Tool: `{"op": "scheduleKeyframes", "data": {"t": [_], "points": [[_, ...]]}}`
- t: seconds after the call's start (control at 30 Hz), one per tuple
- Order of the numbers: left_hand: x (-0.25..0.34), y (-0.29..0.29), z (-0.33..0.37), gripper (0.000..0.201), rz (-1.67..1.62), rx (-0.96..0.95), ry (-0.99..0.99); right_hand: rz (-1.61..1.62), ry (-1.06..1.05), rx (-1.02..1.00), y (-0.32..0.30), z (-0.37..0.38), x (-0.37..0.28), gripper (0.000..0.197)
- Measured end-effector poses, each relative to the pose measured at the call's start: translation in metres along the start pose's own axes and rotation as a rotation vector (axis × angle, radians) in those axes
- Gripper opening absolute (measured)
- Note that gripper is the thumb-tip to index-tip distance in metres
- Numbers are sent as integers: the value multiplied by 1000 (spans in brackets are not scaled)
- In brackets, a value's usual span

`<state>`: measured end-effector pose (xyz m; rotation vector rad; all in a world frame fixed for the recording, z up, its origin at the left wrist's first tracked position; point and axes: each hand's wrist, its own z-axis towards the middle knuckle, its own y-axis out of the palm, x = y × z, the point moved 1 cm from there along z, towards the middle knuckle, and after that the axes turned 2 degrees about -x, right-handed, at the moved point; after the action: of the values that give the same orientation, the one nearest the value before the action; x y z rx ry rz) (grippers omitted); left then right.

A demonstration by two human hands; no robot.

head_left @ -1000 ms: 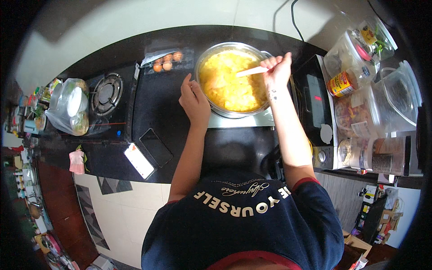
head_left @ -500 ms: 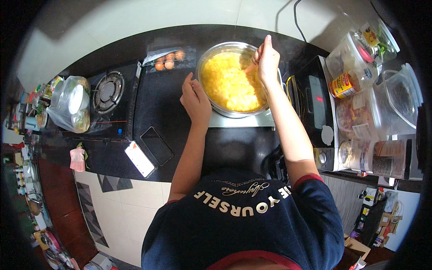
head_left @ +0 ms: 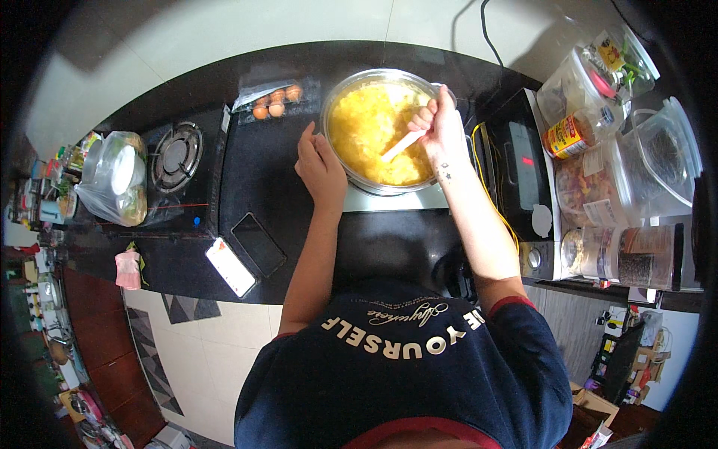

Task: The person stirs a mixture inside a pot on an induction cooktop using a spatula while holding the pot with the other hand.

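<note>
A wide silver pot (head_left: 345, 84) holds chunky yellow food (head_left: 372, 123) in liquid. Over its right side, my right hand (head_left: 441, 131) is closed around a pale stirring utensil (head_left: 404, 145), thumb pointing up. The utensil slants down to the left; its lower end is sunk in the food, so I cannot tell whether it is a spoon or a spatula. At the pot's left side my left hand (head_left: 321, 166) is open, fingers stretched and slightly curved, holding nothing. Its fingertips are close to the rim; whether they touch is unclear. A flat silver cooker (head_left: 404, 199) is under the pot.
Several brown eggs (head_left: 276, 102) in clear plastic lie behind left. A gas burner (head_left: 178, 157) and a bagged bowl (head_left: 123, 176) stand farther left. Near the counter's front edge are a phone (head_left: 230, 267) and a dark case (head_left: 259, 245). A microwave (head_left: 520, 172) and clear containers (head_left: 594, 183) stand right.
My right hand has moved toward me, and the utensil's lower end has swung left and nearer through the food. More of its handle shows. My left hand stays by the pot.
</note>
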<state>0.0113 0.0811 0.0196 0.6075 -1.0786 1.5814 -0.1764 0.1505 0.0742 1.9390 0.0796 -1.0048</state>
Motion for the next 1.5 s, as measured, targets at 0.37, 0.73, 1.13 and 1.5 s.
{"op": "scheduleKeyframes", "data": {"t": [0.37, 0.73, 1.13, 1.5], "points": [[2, -2, 2, 34, -95, -56, -67, -13, -520, -62, 32, 15, -38, 55], [1, 1, 1, 34, -8, -30, -28, -1059, -577, 29, 18, 32, -15, 54], [3, 1, 1, 34, -36, -14, -104, -398, 24, 39, -1, 1, -43, 44], [3, 1, 1, 34, -55, -21, -54, 249, -148, 190, -7, 18, -2, 46]]}}
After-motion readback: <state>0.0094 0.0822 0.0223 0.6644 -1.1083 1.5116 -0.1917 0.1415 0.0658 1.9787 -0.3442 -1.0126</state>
